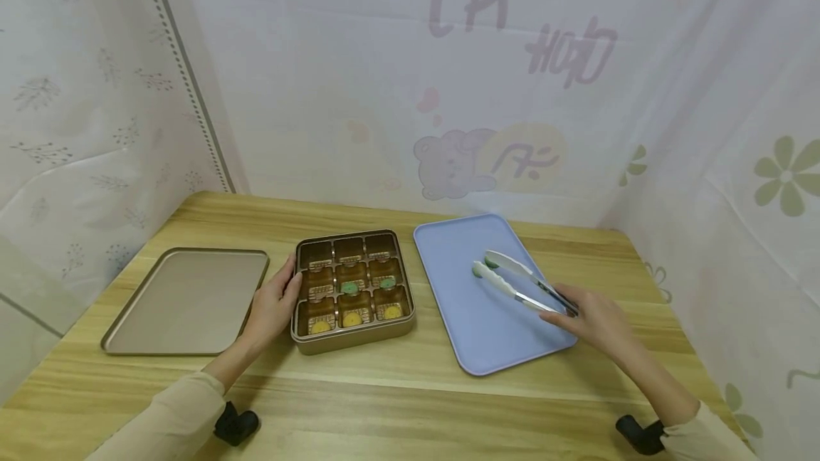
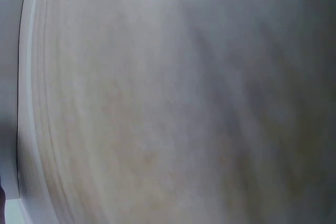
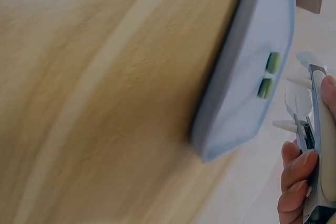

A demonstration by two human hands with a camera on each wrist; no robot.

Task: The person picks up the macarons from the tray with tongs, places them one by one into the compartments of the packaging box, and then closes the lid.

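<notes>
My left hand (image 1: 272,308) rests against the left side of a bronze square tin (image 1: 355,336), its fingers along the wall. A gold insert divides the tin into several compartments. The front row holds three round yellow pieces (image 1: 352,319); green pieces (image 1: 349,287) sit in the middle and right compartments of the middle row. With thumb and fingers, my right hand (image 1: 592,315) grips metal tongs (image 1: 528,299) with pale tips, spread apart over a blue tray (image 1: 461,319). Two small green pieces (image 3: 273,62) lie on the tray near the tips. The left wrist view is mostly blurred wood.
A flat bronze lid (image 1: 188,301) lies on the wooden table (image 1: 359,404) left of the tin. Printed curtains (image 1: 320,91) close off the back and sides. Black straps or mounts (image 1: 235,424) show by both wrists.
</notes>
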